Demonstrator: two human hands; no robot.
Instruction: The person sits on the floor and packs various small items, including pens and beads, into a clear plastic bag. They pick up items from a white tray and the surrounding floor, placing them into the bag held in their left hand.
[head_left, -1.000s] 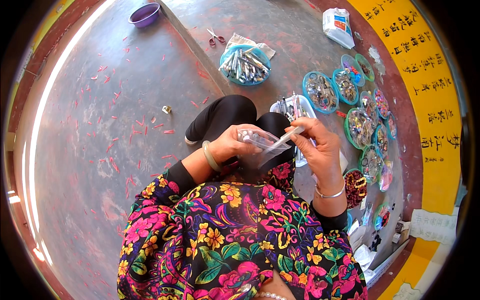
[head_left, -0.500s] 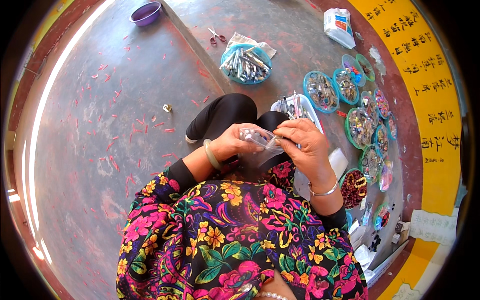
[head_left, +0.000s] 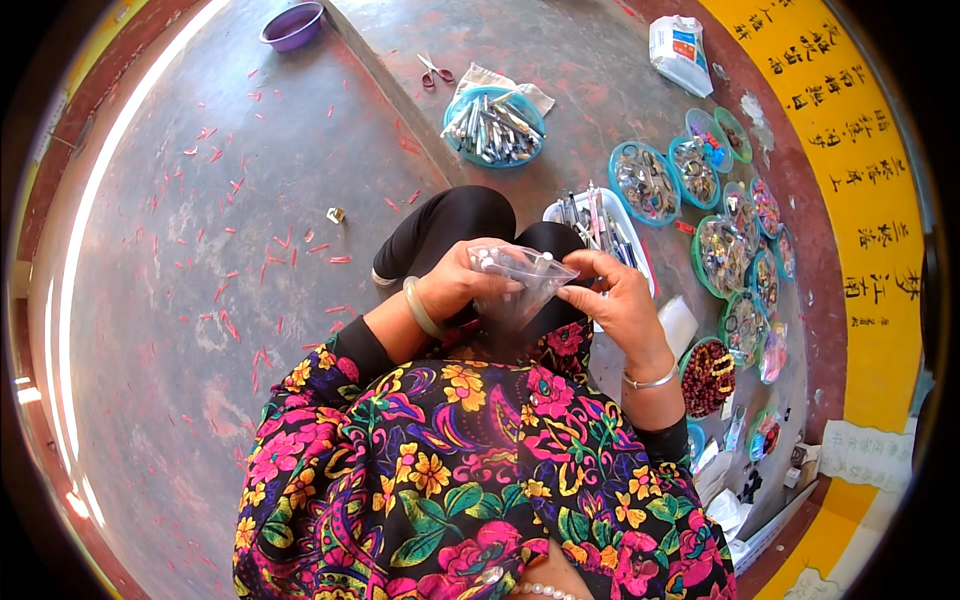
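Bag (head_left: 520, 275), clear plastic, pinched by L hand (head_left: 455, 285) & R hand (head_left: 615, 300), fingers closed on it; contents hard to make out, lower part hidden behind knees.

You look straight down from a single fisheye camera on your head, close above your own lap. Your floral sleeves (head_left: 480, 480) enter from the lower edge and fill the bottom of the round picture. The grey floor (head_left: 180, 300) spreads left and ahead, bending toward the rim. To your right the row of small bowls (head_left: 720, 240) and yellow strip (head_left: 860, 200) curve along the edge.
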